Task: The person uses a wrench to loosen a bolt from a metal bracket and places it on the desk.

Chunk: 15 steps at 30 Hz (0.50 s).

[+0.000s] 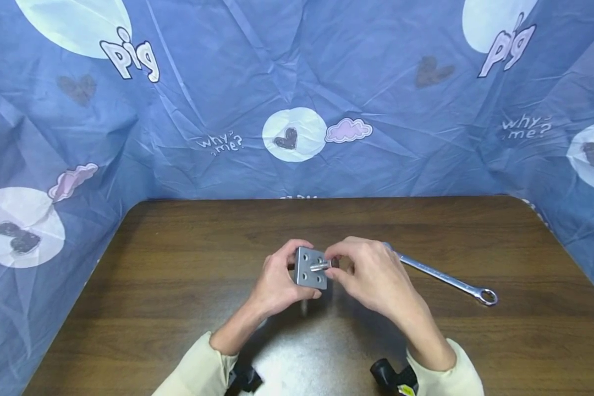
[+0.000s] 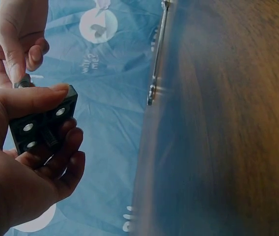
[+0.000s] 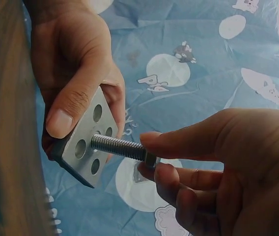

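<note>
My left hand (image 1: 279,280) grips a grey metal plate (image 1: 311,279) by its edges, holding it above the table. The plate has a round hole near each corner and one in the middle. With thumb and fingers my right hand (image 1: 376,275) pinches the hex head of a threaded bolt (image 3: 120,146). The bolt's far end sits in the middle hole, and a length of bare thread shows between plate and head. In the left wrist view, a dark ridged stub (image 2: 49,136) shows at the middle of the plate's other side, partly shaded by the fingers.
A combination wrench (image 1: 440,276) lies on the brown wooden table (image 1: 188,247), to the right of my right hand, which covers its far end. A blue printed cloth (image 1: 218,99) hangs behind and at both sides. Black devices (image 1: 386,375) are at the wrists.
</note>
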Each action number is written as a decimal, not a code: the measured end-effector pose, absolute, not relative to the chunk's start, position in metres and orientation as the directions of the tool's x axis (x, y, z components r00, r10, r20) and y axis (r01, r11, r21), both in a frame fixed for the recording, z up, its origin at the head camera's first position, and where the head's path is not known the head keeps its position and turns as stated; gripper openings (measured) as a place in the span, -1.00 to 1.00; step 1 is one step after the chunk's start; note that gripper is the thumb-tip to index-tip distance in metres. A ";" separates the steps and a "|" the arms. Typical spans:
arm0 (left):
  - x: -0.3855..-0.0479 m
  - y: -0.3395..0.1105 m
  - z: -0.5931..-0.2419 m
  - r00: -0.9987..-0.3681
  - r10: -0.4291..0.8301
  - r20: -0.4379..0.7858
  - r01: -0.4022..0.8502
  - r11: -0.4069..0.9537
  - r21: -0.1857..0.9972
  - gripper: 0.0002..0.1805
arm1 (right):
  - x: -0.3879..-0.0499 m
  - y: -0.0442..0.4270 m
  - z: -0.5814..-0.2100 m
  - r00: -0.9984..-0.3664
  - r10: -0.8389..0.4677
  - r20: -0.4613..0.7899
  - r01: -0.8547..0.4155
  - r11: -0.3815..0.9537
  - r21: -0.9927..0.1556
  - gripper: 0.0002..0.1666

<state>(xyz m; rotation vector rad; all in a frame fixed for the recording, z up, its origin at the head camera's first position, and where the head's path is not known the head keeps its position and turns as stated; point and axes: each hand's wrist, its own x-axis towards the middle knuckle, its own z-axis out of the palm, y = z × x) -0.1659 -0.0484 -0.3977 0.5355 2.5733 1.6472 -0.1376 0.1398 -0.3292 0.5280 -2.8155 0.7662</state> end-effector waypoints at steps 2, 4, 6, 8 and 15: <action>-0.166 -0.048 -0.398 -0.940 0.306 0.152 0.266 0.377 0.887 -0.17 | -0.137 0.140 -0.329 -0.920 -0.290 0.265 -0.385 0.798 -0.464 -0.78; -0.166 -0.048 -0.398 -0.942 0.301 0.150 0.260 0.371 0.891 -0.17 | -0.137 0.141 -0.329 -0.925 -0.273 0.263 -0.370 0.801 -0.471 -0.74; -0.166 -0.048 -0.398 -0.944 0.295 0.146 0.252 0.364 0.897 -0.17 | -0.138 0.141 -0.329 -0.940 -0.241 0.244 -0.331 0.818 -0.471 -0.69; -0.167 -0.048 -0.397 -0.946 0.291 0.142 0.243 0.347 0.906 -0.16 | -0.138 0.142 -0.329 -0.954 -0.208 0.215 -0.287 0.837 -0.466 -0.63; -0.167 -0.050 -0.397 -0.953 0.271 0.136 0.223 0.322 0.920 -0.17 | -0.138 0.138 -0.329 -0.971 -0.164 0.176 -0.228 0.861 -0.455 -0.55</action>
